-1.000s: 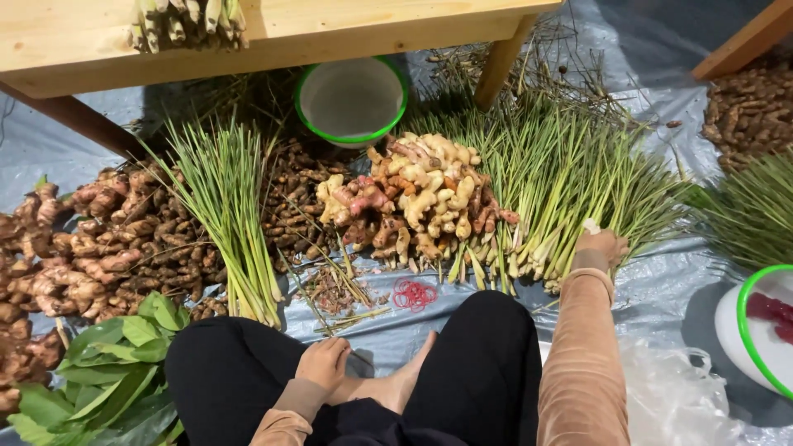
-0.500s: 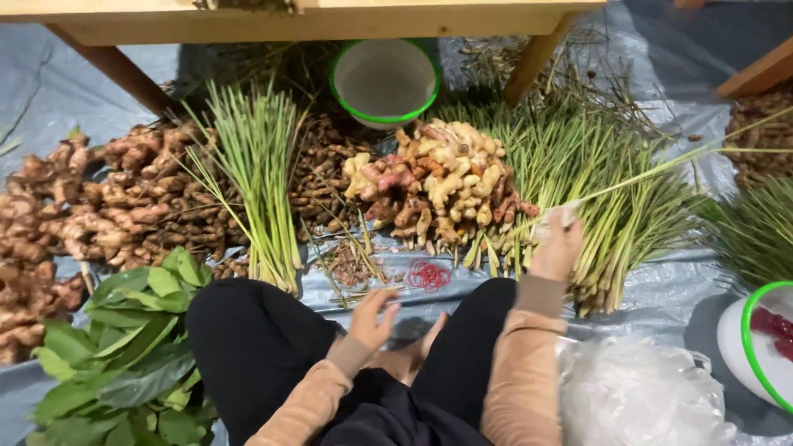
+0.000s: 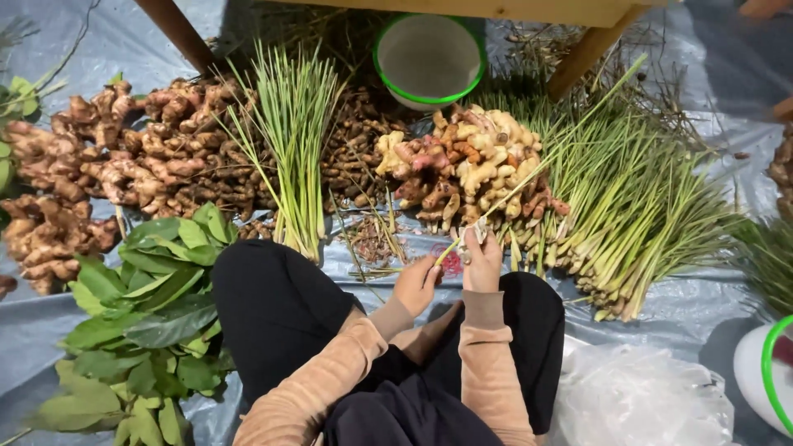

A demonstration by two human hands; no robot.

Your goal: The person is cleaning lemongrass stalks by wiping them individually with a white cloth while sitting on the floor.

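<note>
Since the earlier frame the right hand (image 3: 481,261) has drawn in from the lemongrass pile (image 3: 636,206) toward the lap, bringing one lemongrass stalk (image 3: 529,169) with it, and the left hand (image 3: 417,283) has risen to meet it. Ginger roots (image 3: 467,165), a second lemongrass bundle (image 3: 293,140), green leaves (image 3: 144,322) and a green-rimmed bowl (image 3: 429,58) crowd the grey tarp (image 3: 694,297), while a white bag (image 3: 640,400) is cut off below. Right fingers are clamped on the stalk's pale base, whose end is hard to make out; left fingers, loosely curled, pinch its tip just beside.

Left hand (image 3: 417,283) and right hand (image 3: 481,260) side by side, fingers seemingly pinched.
</note>
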